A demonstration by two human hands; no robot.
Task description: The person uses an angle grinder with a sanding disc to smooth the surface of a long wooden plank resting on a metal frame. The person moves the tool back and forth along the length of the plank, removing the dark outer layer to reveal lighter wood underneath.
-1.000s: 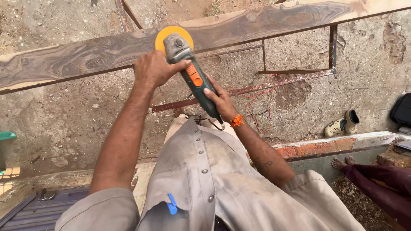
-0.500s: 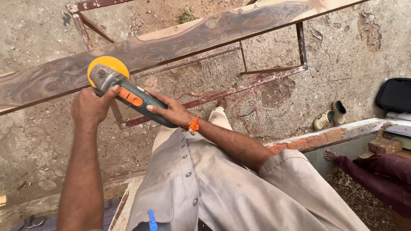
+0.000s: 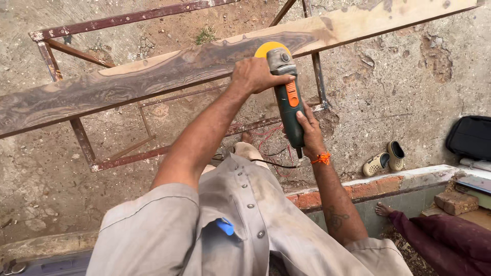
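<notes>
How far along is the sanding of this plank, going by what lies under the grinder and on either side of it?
Done: cannot tell; no stretch of the plank looks clearly freshly sanded. In hand: the left hand grips the grinder near its head, the right hand holds its rear, and the yellow disc sits on the plank right of its middle. Left: the long dark-grained stretch to the left and the paler right end show no visible change.

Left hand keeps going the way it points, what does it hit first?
Likely the wooden plank: the left hand grips the grinder's head right at the plank's near edge, pointing across it. Depth is unclear.
</notes>
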